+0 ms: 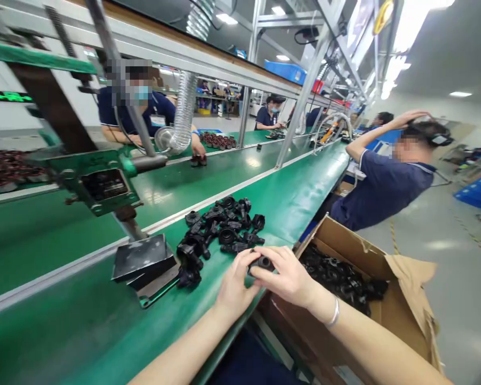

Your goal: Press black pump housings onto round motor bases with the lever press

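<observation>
Head view: black part [264, 262] mostly covered, full shape unclear; left hand [237, 283] and right hand [286, 272] both pinch it, at table's [80, 315] near edge.

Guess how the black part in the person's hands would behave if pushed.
The black part is likely light, being small between the left hand and right hand. Its round end looks stiff and might let it roll.
</observation>
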The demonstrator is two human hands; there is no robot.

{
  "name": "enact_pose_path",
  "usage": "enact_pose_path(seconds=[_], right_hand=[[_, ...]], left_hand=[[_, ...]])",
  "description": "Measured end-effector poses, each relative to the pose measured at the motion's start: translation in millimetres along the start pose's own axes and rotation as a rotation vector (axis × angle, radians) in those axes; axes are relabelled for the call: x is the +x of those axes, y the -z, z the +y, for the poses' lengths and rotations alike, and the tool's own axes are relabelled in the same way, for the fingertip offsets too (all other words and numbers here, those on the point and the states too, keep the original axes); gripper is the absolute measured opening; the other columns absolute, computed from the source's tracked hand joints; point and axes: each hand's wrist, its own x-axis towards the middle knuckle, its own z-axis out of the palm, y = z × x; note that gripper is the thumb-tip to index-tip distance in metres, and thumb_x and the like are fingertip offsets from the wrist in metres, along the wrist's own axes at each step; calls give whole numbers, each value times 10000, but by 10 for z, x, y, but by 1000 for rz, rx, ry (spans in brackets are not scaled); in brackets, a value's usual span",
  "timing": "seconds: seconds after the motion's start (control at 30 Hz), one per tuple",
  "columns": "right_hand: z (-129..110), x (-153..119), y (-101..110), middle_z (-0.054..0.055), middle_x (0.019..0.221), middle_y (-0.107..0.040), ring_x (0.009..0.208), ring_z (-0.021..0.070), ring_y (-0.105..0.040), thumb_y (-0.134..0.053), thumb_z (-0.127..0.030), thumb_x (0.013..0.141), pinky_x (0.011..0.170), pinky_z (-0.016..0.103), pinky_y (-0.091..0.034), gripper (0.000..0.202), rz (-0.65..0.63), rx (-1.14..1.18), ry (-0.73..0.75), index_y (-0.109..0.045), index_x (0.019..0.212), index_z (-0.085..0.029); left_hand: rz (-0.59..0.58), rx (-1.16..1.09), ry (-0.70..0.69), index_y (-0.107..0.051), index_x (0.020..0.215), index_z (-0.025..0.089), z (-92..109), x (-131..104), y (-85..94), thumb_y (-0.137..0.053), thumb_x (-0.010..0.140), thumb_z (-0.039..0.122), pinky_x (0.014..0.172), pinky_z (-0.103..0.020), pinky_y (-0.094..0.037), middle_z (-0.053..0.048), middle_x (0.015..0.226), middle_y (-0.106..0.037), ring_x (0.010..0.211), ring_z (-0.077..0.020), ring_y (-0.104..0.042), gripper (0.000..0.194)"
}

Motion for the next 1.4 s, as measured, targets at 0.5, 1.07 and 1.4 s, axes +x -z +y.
enact_pose_path(seconds=[0.5,1.07,1.4], right_hand=[[1703,-551,-1005,74,955,-648,867,62,-610,-356,-430,939,814,211,-537,422,-179,43,-426,-658,1060,-161],[1485,-314,-1030,49,1309,-488,1153,85,-517,-652,-480,716,1000,207,-481,655,-346,53,-396,-476,1271,-180],[2253,-577,-1206,19,1428,-373,1310,280,-257,-552,-560,815,1080,453,-215,464,-232,-372,-286,-550,1242,-380]], left_hand=[[-498,310,-62,-182,1465,231,-360,-205,-582,-521,804,92,971,-445,-556,-208,1446,-452,1296,-337,-502,755],[-509,379,8,-310,1438,203,-500,-365,-756,-503,751,56,995,-384,-548,-119,1435,-492,1297,-283,-515,728],[-522,408,-1,-355,1421,232,-571,-401,-784,-526,694,39,992,-306,-555,-49,1395,-553,1240,-253,-574,772]])
